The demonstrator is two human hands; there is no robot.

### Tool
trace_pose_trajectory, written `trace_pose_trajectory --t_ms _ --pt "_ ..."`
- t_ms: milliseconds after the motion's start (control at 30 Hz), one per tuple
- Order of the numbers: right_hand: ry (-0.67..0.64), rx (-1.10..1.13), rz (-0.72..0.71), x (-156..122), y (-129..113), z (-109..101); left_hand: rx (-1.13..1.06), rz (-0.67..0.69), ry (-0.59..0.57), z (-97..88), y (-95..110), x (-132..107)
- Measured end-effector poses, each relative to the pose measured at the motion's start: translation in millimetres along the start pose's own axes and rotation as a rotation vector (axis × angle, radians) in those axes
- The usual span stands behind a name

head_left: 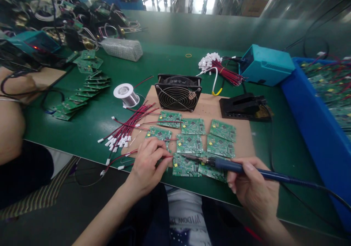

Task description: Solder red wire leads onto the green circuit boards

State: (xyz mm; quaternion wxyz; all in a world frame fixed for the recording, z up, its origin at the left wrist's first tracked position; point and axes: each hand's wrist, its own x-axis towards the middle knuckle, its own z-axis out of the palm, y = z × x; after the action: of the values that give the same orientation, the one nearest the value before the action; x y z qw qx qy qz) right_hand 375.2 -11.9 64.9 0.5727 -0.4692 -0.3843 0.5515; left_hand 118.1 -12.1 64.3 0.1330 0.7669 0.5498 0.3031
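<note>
Two hands meet at the worktop [95, 121] edge: the left hand [149, 162] pinches a red wire [124, 156] onto a circuit board [185, 167], and the right hand [253, 191] grips a soldering iron [236, 166], its tip at that board. Soldering seems underway; steadiness matters.

The left hand [149, 162] pinches a red wire [167, 157] at the nearest circuit board [184, 166]. The right hand [253, 189] grips a blue-handled soldering iron [233, 165], its tip at that same board. More boards lie in rows on a cardboard sheet [244, 138], with a black fan [178, 92] standing behind them. A solder spool [126, 94] and a wire bundle [124, 129] lie to the left. A teal soldering station [265, 65] and a blue bin [315, 136] are on the right, and another person's arm [9, 127] is at the left edge.
</note>
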Motion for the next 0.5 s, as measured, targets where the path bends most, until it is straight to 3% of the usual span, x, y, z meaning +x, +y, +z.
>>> trace_pose_trajectory --t_ms 500 --pt "-0.059 0.039 0.043 -2.8 3.1 4.6 -0.092 0.016 -0.013 3.1 -5.2 0.9"
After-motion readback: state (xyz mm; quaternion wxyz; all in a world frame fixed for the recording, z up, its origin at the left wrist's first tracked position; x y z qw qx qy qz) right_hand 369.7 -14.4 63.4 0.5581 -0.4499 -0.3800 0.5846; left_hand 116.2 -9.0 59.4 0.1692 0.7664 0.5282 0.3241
